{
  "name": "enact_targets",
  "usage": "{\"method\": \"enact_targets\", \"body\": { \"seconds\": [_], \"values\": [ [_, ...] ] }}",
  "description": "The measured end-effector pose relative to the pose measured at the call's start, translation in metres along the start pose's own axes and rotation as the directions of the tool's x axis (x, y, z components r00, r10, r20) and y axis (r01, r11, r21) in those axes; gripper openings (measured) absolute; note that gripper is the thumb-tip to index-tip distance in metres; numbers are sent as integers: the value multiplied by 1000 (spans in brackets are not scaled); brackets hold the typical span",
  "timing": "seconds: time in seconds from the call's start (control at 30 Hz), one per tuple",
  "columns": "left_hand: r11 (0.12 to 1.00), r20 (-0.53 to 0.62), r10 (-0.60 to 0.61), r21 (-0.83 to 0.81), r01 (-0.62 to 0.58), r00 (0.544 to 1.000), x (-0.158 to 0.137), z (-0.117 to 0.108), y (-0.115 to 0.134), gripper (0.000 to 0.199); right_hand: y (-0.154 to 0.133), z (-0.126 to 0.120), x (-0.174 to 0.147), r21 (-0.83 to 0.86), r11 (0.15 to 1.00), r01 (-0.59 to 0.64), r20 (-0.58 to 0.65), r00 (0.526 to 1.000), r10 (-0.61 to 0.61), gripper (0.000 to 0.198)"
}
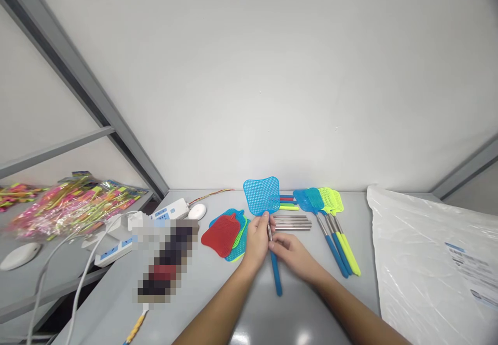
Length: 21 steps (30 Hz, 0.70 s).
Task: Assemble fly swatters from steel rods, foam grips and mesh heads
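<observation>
Upright in front of me is a blue fly swatter [261,194] with a mesh head, a metal shaft and a blue grip. My left hand [258,236] is closed around it just below the head. My right hand [290,251] pinches the lower shaft near the top of the blue grip. Behind my hands lie several metal rods [291,222] side by side, and coloured handle grips [289,203] farther back. Loose swatter heads, with a red one [221,235] on top, are piled left of my left hand.
Several assembled swatters [334,231] with blue and yellow grips lie at right, beside a large white plastic bag [428,262]. Power strips [171,210], a white round device [197,211] and a pixelated item [167,262] occupy the left. Bagged colourful goods [78,205] rest on a shelf.
</observation>
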<state>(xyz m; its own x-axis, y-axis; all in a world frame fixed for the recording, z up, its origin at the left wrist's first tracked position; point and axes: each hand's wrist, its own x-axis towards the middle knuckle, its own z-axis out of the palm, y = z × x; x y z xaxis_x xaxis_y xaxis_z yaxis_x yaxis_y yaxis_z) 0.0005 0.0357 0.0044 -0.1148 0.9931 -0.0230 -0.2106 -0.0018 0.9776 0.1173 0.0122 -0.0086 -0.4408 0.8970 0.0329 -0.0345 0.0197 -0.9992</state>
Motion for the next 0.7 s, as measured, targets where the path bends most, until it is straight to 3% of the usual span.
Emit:
{"method": "enact_targets", "body": {
  "seconds": [0.13, 0.4, 0.7],
  "values": [
    [999, 55, -36, 9, 36, 998, 0, 1, -1, 37, 4, -4, 6, 129, 990, -53, -46, 997, 59, 43],
    [998, 138, -60, 39, 55, 989, -3, 3, 6, 36, 9, -5, 9, 257, 963, -77, -88, 991, 103, 45],
    [999, 30, -36, 28, 35, 999, 4, -4, -1, 43, 6, -4, 7, 186, 979, -81, -26, 996, 88, 42]
  ]
}}
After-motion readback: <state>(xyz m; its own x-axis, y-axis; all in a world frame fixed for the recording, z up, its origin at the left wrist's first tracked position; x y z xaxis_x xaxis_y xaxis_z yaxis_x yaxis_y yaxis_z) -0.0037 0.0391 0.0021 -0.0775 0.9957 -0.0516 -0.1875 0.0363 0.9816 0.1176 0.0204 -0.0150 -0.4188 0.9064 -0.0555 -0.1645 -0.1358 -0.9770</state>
